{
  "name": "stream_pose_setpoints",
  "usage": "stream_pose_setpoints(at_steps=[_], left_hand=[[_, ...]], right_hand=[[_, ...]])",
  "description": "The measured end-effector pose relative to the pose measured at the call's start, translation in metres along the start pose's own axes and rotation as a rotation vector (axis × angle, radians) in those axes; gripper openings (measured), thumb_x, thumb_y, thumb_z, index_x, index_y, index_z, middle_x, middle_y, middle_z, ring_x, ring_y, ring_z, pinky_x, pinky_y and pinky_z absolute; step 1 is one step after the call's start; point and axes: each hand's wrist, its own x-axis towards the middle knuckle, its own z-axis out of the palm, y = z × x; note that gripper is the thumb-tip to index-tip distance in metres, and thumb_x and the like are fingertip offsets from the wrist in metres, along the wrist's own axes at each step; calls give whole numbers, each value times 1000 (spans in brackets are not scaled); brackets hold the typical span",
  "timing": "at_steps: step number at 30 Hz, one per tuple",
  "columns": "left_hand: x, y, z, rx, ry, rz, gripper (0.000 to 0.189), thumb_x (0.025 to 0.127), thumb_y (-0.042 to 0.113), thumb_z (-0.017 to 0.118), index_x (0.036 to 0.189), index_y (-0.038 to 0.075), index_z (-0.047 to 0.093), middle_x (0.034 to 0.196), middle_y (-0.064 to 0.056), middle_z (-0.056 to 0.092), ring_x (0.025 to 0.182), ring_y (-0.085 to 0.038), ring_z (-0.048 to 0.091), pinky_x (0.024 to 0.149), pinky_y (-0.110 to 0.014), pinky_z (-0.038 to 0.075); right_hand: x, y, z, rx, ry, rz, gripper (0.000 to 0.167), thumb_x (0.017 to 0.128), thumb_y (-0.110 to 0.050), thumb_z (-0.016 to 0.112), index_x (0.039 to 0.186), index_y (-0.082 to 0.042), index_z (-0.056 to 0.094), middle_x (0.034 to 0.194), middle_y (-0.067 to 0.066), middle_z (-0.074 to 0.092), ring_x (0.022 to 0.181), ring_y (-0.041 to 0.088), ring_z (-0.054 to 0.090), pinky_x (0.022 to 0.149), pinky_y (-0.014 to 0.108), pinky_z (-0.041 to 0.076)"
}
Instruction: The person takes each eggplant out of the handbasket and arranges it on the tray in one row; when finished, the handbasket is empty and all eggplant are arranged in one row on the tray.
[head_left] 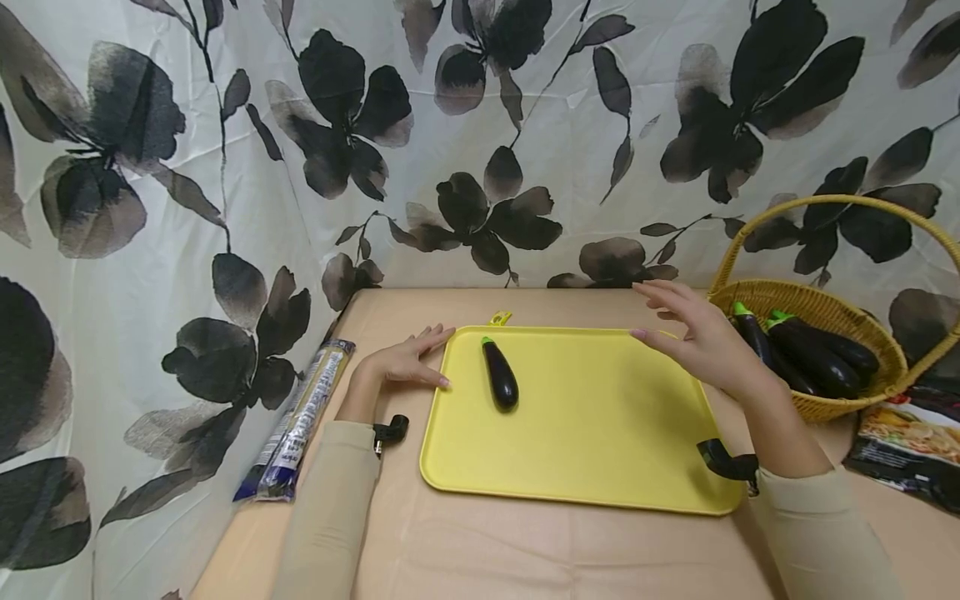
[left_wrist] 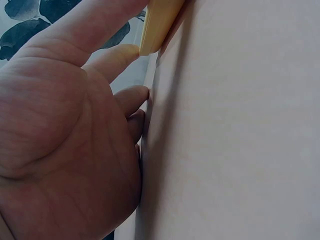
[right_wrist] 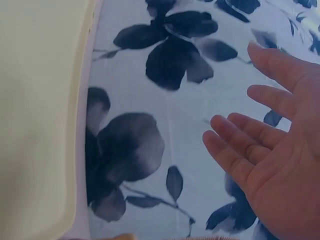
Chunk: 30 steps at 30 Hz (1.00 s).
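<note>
A yellow tray (head_left: 600, 450) lies on the table with one dark eggplant (head_left: 500, 375) near its left end, green stem pointing away. My left hand (head_left: 405, 358) touches the tray's upper left edge, fingers extended; in the left wrist view that hand (left_wrist: 60, 120) meets the yellow rim (left_wrist: 162, 25). Above the tray's far right corner hovers my right hand (head_left: 701, 337), holding nothing. Its fingers are spread in the right wrist view (right_wrist: 280, 145). Right of it stands a wicker basket (head_left: 892, 333) with several eggplants (head_left: 817, 354) inside.
Long printed plastic packages (head_left: 303, 417) lie left of my left arm. At the right, a dark food package (head_left: 911, 446) sits by the basket. A small yellow object (head_left: 500, 318) shows behind the tray's far edge. Floral cloth (head_left: 465, 167) hangs behind the table.
</note>
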Motion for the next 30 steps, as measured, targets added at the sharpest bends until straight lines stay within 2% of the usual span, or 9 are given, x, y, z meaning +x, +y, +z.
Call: stream_pose_setpoints(at_steps=[3, 12, 17, 22, 30], left_hand=[[0, -1, 0, 4, 3, 0, 116, 78, 51, 89, 168, 28, 19, 177, -9, 0, 163, -33, -10, 130, -60, -6], [-1, -1, -1, 15, 3, -5, 115, 78, 53, 88, 168, 31, 19, 177, -8, 0, 163, -32, -9, 130, -60, -5], [1, 0, -1, 8, -4, -8, 114, 80, 52, 88, 168, 32, 19, 177, -8, 0, 163, -31, -10, 130, -60, -5], [3, 1, -2, 10, 5, -13, 114, 79, 51, 88, 168, 31, 19, 177, -9, 0, 163, -33, -9, 129, -63, -5], [2, 1, -1, 6, 5, -22, 115, 78, 52, 89, 168, 31, 20, 177, -7, 1, 163, -32, -10, 130, -61, -6]], right_hand=[[-2, 12, -8, -34, 6, 42, 65, 102, -30, 69, 161, -22, 42, 161, 16, 41, 133, 46, 53, 94, 70, 51], [-13, 45, -36, -120, 34, 152, 69, 103, -37, 67, 162, -17, 39, 159, 24, 39, 136, 52, 46, 102, 78, 40], [-21, 59, -47, -147, 44, 180, 68, 103, -35, 66, 160, -8, 40, 157, 28, 38, 132, 50, 45, 103, 76, 41], [-23, 74, -52, -164, 14, 217, 69, 104, -39, 64, 160, -6, 40, 157, 31, 36, 134, 52, 42, 101, 76, 43], [-29, 93, -59, -179, -45, 289, 73, 104, -44, 61, 162, -6, 36, 160, 35, 29, 137, 58, 37, 100, 80, 38]])
